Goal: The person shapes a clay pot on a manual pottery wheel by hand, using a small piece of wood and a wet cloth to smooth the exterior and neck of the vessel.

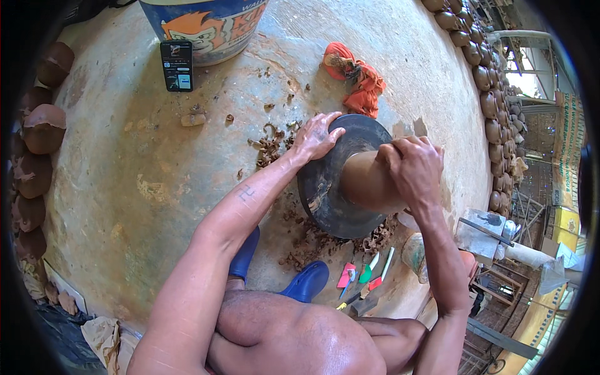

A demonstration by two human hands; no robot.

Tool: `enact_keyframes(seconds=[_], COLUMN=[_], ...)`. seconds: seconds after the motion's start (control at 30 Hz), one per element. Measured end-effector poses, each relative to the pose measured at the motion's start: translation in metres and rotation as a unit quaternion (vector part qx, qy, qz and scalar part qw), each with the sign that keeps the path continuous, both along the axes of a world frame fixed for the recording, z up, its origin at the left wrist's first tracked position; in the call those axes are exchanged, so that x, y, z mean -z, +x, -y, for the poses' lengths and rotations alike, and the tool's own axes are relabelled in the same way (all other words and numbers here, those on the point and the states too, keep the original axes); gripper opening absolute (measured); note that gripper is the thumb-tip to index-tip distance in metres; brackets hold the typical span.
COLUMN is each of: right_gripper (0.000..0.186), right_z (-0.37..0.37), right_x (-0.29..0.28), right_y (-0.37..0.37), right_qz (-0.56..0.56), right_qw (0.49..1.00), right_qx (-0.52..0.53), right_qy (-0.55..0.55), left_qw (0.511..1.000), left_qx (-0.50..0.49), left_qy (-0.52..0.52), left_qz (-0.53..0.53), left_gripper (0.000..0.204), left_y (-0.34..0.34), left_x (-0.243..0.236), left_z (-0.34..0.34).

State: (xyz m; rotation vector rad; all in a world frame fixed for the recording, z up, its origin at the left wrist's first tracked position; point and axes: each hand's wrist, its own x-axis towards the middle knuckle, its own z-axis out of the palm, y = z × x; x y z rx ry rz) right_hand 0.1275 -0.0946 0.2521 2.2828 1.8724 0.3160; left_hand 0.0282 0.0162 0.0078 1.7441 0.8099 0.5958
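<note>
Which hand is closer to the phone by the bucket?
Left: the left hand is at the black wheel, right of the phone; the right hand is farther right, on the clay form.

- Left hand (320,136): at rim of wheel (319,187), fingers extended, thumb apart
- Right hand (415,167): curled over top of clay piece (361,181), fingertips hidden
- Clay stands on wheel, shavings (270,149) scattered around
- Orange cloth (365,94) just past wheel
- Phone (178,67) propped at bucket (219,55)
- Small tools (365,275) near blue shoes (307,280)
</note>
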Motion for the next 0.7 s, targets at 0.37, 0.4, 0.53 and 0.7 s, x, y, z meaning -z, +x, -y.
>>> enact_keyframes(seconds=[0.37,0.4,0.53,0.7], right_gripper=[0.030,0.030,0.027,0.027], right_z=[0.002,0.005,0.017,0.023], right_x=[-0.011,-0.009,-0.008,-0.011], right_y=[-0.006,-0.005,-0.002,-0.012], right_qz=[0.066,0.064,0.026,0.027], right_qw=[0.997,0.997,0.999,0.999], right_qx=[-0.025,-0.025,0.033,0.031], right_qy=[-0.026,-0.026,-0.031,-0.003], left_qw=[0.999,0.999,1.000,0.999], left_qx=[-0.024,-0.024,-0.019,-0.031], left_qy=[0.014,0.014,0.014,0.016], left_qz=[0.027,0.024,0.001,0.019], left_gripper=[0.057,0.057,0.055,0.057], left_y=[0.000,-0.001,-0.006,-0.004], left_x=[0.002,0.000,0.000,0.003], left_z=[0.001,0.002,0.001,0.003])
